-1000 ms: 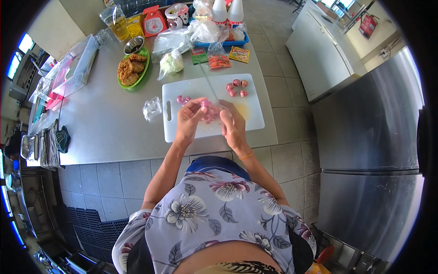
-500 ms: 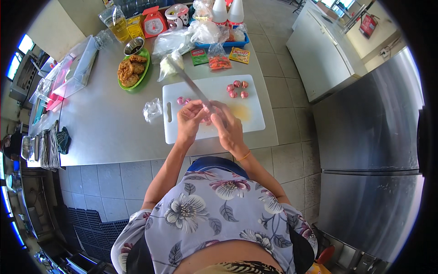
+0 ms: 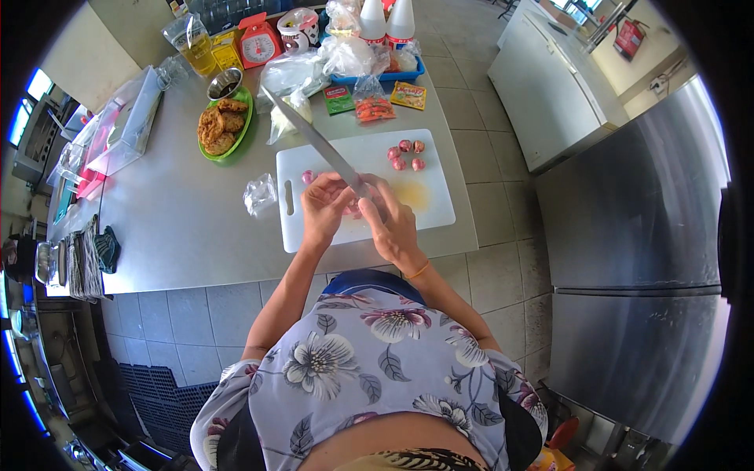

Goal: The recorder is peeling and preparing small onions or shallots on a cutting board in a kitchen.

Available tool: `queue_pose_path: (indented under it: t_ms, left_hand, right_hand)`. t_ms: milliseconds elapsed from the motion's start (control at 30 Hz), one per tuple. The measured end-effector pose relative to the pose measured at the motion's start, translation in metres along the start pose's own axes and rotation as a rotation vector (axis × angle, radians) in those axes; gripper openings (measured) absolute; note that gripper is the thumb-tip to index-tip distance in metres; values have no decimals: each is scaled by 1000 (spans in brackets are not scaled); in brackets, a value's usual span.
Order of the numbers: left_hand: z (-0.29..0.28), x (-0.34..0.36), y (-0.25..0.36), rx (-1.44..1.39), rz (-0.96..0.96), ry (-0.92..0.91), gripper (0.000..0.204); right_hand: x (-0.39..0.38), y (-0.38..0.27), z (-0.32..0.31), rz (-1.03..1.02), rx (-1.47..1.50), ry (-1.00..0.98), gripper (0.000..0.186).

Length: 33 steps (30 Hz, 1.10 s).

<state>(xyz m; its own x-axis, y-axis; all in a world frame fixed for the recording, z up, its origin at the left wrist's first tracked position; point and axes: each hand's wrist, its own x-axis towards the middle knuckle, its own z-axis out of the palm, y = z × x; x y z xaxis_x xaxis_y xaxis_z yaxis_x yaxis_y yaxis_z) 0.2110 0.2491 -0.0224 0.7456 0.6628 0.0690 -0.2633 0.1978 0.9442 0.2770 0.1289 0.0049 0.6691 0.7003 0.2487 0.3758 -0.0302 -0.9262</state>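
Observation:
My right hand [image 3: 395, 226] is closed round the handle of a large knife [image 3: 320, 144], its blade pointing up and to the far left. Close against it, my left hand [image 3: 322, 210] pinches its fingers near the blade's base; whatever they hold is mostly hidden. Both hands are over a white cutting board [image 3: 361, 143]. Pinkish pieces [image 3: 355, 210] lie on the board below my fingers. Several small red shallots [image 3: 404, 147] sit at the board's far right, and a purple one [image 3: 308, 177] shows left of my left hand. A wet yellowish patch [image 3: 411, 195] marks the right side.
A crumpled clear bag [image 3: 260, 194] lies left of the board. Farther off are a green plate [image 3: 248, 125] of fried pieces, a metal bowl [image 3: 225, 81], a red scale [image 3: 258, 41], bagged carrots [image 3: 375, 109] and seasoning packets [image 3: 409, 96]. A steel refrigerator [image 3: 628, 212] stands right.
The knife has tilted slightly and its blade now appears longer and sharper in view. My hands stay nearly in place, with the left fingers a little shifted. The view has moved slightly.

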Motion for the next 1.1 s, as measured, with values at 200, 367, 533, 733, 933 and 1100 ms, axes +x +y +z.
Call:
queue_pose_path:
  t_ms: [200,367,533,733,933,1100]
  left_hand:
    - [-1,3,0,37,21,27,25]
    - [-6,6,3,39,-20,9,28]
    - [-9,9,2,-29,39,-9,27]
    - [-17,11,-3,-1,128,-57,23]
    - [-22,11,2,60,163,-115,26]
    - [-23,8,11,81,66,-82,24]
  right_hand:
    - [9,0,-11,305,572,-168,36]
    - [4,-2,-2,158,224,-44,38]
    - [6,-8,5,5,-11,-7,40]
    - [10,-13,5,33,-41,-57,42]
    - [11,-14,12,39,37,-43,40]
    - [13,-20,10,144,205,-66,37]
